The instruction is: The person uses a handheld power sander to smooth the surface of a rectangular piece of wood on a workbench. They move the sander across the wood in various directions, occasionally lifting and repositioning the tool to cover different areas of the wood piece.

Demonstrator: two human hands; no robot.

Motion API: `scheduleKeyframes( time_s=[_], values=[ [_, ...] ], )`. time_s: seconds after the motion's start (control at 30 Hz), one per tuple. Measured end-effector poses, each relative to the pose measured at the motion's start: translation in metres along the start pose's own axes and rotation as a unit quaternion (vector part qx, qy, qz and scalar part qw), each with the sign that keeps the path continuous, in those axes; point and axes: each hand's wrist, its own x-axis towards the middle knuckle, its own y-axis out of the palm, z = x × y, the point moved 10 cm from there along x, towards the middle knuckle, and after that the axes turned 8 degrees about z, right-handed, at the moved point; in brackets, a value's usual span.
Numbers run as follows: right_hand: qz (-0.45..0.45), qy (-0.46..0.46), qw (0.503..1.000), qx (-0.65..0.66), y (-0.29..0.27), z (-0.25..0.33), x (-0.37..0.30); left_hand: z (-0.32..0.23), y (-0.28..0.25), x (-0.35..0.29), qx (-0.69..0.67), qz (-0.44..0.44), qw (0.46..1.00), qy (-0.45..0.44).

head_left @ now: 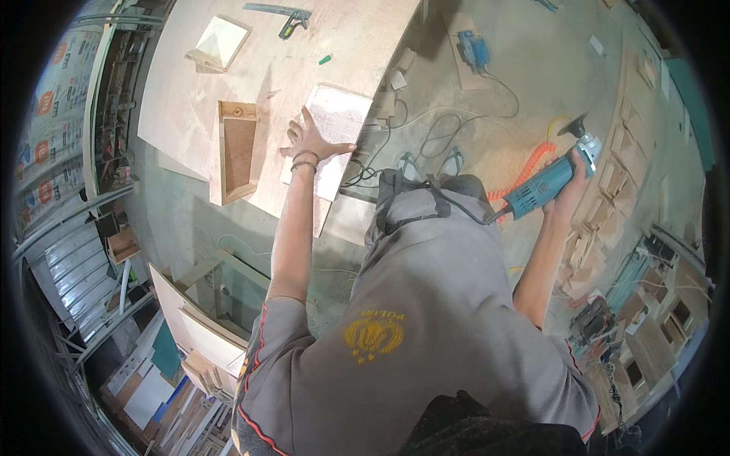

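My left hand lies with fingers spread on a pale, dusty rectangular panel at the right edge of the wooden worktable. Out to my right, my right hand is wrapped round the body of a teal angle grinder. A dark disc sits at the grinder's far end, and its cord trails back toward my waist. Beside my left hand stands an open wooden box frame. Whether the disc is spinning I cannot tell.
Farther up the table lie a try square, a small green piece and a pale wooden block. A blue power tool rests on a board on the floor. Cords and an orange coiled hose cross the floor near my feet. Wood pieces line the right.
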Motion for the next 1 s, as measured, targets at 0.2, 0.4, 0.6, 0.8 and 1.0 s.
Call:
scheduleKeyframes(
  time_s=[0.2, 0.4, 0.6, 0.8, 1.0],
  values=[
    [-0.002, -0.003, 1.0, 0.025, -0.012, 0.005, 0.022, 0.0, -0.016, 0.003, -0.031, 0.025, 0.999, -0.012],
    [0.029, 0.013, 0.999, 0.042, -0.015, -0.004, 0.041, 0.013, -0.041, 0.003, -0.06, -0.019, 0.998, 0.03],
    [-0.003, -0.003, 0.999, 0.039, 0.001, 0.008, 0.034, -0.01, -0.075, -0.022, -0.099, -0.096, 0.975, 0.176],
    [0.046, 0.009, 0.999, 0.003, 0.026, -0.002, 0.055, -0.09, -0.145, -0.049, 0.087, -0.182, 0.928, 0.313],
    [0.112, 0.062, 0.991, -0.033, 0.078, -0.032, 0.047, -0.124, -0.139, -0.014, 0.152, -0.145, 0.904, 0.372]
  ],
)
